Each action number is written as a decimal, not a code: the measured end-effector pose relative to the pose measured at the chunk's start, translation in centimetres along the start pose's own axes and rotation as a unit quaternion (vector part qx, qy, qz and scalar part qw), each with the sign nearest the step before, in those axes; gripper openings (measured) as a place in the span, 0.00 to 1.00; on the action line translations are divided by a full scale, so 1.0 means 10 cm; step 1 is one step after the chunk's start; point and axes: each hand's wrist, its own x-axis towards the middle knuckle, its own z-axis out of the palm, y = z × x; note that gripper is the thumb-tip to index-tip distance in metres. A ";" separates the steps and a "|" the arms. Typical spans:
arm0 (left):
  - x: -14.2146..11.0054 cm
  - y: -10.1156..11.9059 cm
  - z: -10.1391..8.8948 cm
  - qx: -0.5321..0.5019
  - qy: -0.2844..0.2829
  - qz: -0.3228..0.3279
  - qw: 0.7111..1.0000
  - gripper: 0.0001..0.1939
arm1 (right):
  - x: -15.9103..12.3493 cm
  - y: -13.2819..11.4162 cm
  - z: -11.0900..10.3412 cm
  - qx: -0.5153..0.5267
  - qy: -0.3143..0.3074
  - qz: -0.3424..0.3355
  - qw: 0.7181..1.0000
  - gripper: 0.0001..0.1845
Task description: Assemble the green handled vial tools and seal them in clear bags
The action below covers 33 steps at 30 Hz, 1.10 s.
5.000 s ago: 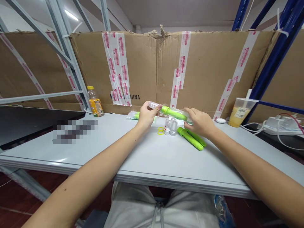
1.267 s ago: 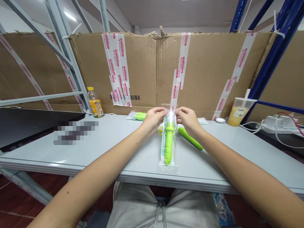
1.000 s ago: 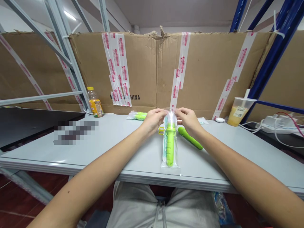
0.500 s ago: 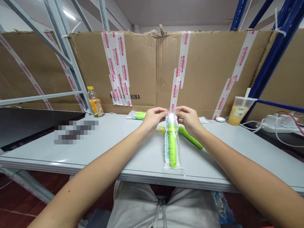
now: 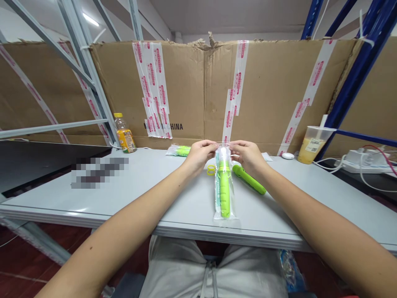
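A clear plastic bag (image 5: 233, 207) hangs upright in front of me, its top edge pinched from both sides. Inside it is a bright green, ribbed, tube-shaped item (image 5: 225, 190) with a whitish top, beside a teal printed strip. My left hand (image 5: 201, 154) is closed on the bag's upper left edge. On the upper right edge, my right hand (image 5: 246, 155) is closed too, thumb and fingers together. A second green handle-like item (image 5: 249, 180) lies on the table by my right wrist. Yellow scissor handles (image 5: 211, 170) show just left of the bag.
Another bagged green item (image 5: 180, 150) lies at the back of the grey table (image 5: 130, 194). A juice bottle (image 5: 125, 134) stands back left; a plastic cup (image 5: 313, 145) and a white oval object (image 5: 288, 156) are back right. Cardboard (image 5: 192, 91) walls the rear. A power strip (image 5: 369, 161) with cables sits far right.
Both hands keep their pinch on the bag's top. The bag and green item inside have shifted very slightly; otherwise the scene looks the same.
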 end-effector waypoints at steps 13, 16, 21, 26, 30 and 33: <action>0.04 -0.05 -0.02 -0.010 -0.015 0.038 0.999 0.10 | 0.03 0.03 -0.01 0.041 0.001 -0.035 0.999 0.05; 0.06 -0.05 -0.02 -0.017 -0.018 0.048 0.999 0.10 | 0.05 0.03 -0.02 0.038 -0.012 -0.056 0.998 0.05; 0.06 -0.02 -0.02 -0.021 -0.040 0.065 0.997 0.08 | 0.06 0.01 -0.03 0.034 -0.045 -0.097 0.994 0.05; 0.05 0.00 -0.02 -0.008 -0.061 0.070 0.996 0.04 | 0.06 -0.02 -0.05 0.034 -0.080 -0.115 0.990 0.05; 0.03 0.01 -0.02 0.003 -0.080 0.070 0.994 0.03 | 0.05 -0.05 -0.06 0.027 -0.094 -0.108 0.989 0.05; 0.01 0.02 -0.01 0.017 -0.089 0.072 0.993 0.04 | 0.04 -0.07 -0.07 0.019 -0.099 -0.101 0.990 0.04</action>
